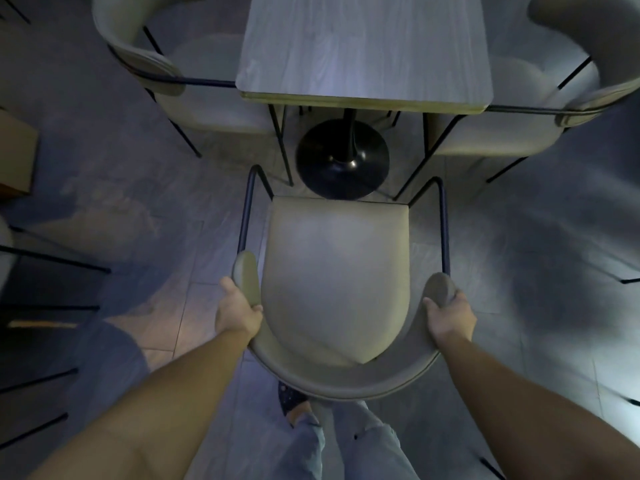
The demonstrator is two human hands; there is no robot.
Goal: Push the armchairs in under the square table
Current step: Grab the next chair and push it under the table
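Note:
A grey padded armchair (334, 271) with thin black metal legs stands right in front of me, facing the square wood-grain table (363, 46). Its seat front lies just short of the table's round black pedestal base (343, 157) and clear of the table's near edge. My left hand (237, 311) grips the left end of the curved backrest. My right hand (448, 315) grips the right end. Two more grey armchairs stand at the table, one on the left (166, 67) and one on the right (568, 91), their seats partly under the tabletop.
Grey tiled floor surrounds the table. Black chair legs (52, 265) of other furniture reach in from the left edge, and a brown box-like object (17, 150) sits at far left. My legs and one patterned shoe (292, 401) show behind the chair.

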